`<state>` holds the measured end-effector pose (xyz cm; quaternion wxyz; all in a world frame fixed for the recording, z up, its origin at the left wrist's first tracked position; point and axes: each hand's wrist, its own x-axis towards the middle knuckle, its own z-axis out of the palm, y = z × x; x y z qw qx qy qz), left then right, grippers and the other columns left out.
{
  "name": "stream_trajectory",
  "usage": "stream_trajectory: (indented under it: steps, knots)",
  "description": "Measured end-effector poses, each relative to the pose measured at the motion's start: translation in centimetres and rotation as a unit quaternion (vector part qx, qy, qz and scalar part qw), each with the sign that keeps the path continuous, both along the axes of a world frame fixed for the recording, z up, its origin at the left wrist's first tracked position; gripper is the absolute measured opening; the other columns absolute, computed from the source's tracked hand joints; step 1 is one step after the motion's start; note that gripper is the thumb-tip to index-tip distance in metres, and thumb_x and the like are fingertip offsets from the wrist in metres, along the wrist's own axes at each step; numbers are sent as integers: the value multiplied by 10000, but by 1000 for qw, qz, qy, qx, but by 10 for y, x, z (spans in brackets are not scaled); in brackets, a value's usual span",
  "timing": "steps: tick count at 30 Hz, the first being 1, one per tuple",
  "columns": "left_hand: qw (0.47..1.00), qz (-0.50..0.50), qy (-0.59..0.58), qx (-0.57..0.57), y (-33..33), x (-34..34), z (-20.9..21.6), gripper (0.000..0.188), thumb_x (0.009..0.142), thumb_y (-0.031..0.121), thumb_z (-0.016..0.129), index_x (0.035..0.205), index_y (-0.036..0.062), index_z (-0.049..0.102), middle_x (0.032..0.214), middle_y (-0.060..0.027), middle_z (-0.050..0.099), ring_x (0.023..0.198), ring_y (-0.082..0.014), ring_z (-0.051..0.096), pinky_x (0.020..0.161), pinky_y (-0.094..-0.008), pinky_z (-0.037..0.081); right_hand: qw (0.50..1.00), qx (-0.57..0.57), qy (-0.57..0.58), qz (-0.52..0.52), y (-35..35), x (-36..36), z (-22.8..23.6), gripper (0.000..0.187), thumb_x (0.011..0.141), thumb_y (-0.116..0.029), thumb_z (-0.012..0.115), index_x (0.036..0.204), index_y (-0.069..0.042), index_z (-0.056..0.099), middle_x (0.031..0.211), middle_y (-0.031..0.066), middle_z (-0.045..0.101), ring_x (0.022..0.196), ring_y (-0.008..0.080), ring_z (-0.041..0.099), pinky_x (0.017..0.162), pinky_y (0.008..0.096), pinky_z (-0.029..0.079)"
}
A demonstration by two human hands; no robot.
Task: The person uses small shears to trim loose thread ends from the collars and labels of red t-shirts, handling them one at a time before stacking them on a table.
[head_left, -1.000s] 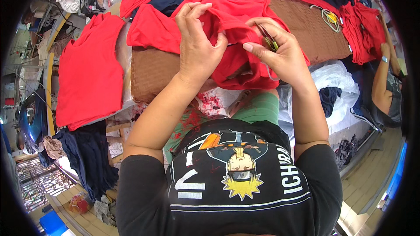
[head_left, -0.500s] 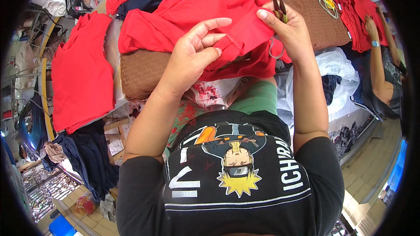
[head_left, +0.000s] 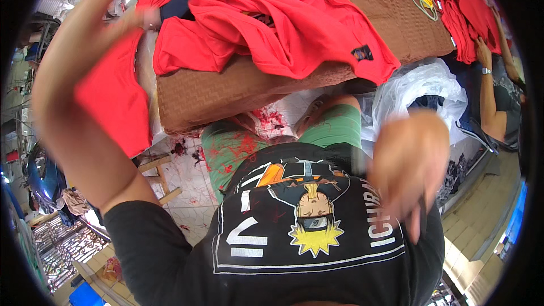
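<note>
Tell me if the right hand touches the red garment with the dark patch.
Apart. The head view shows the plastic bag in the gap between right hand and red garment.

2 own bare hands (head_left: 85, 31) (head_left: 411, 161) are showing | 3+ red cloth garmts (head_left: 255, 37) (head_left: 113, 93) (head_left: 471, 22) are lying | 1 transl. white plastic bag (head_left: 405, 88) | 1 brown textured tbl cover (head_left: 215, 99)

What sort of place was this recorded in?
Probably a garment workshop: red garments lie across a brown textured cover, red thread scraps litter the tiled floor, and another person touches more red cloth.
</note>
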<state>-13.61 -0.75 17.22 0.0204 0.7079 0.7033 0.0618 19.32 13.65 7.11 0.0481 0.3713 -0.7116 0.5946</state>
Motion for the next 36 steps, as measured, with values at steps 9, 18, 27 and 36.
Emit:
stream_trajectory:
  steps: [9,18,27,36]
  knots:
    - [713,-557,-354,-239,-71,123,8,134,689,218,574,714,87,592,751,-20,543,810,-175,550,853,-323,434,977,45,16,208,-16,28,51,275,750,-49,578,1025,-38,568,966,7,539,614,16,516,478,160,374]
    - [901,-303,-302,-77,-5,124,-73,218,825,267,622,893,62,655,878,-109,630,787,-260,623,686,-345,497,983,150,72,-76,8,32,44,165,825,-100,609,957,-17,662,754,16,595,631,108,569,517,228,401]
    - [975,107,-87,172,63,122,-230,298,765,232,701,1003,62,644,966,-142,649,966,-330,579,869,-441,455,551,354,-233,-719,108,30,-93,386,779,-269,717,1018,28,654,866,178,681,808,299,656,732,358,494]
    - [673,171,-574,434,47,64,-139,222,895,105,591,1097,15,595,1004,-34,600,922,-121,574,839,-269,466,555,208,-331,-734,113,43,-98,349,793,-306,704,946,2,644,797,127,658,745,204,642,675,331,485]
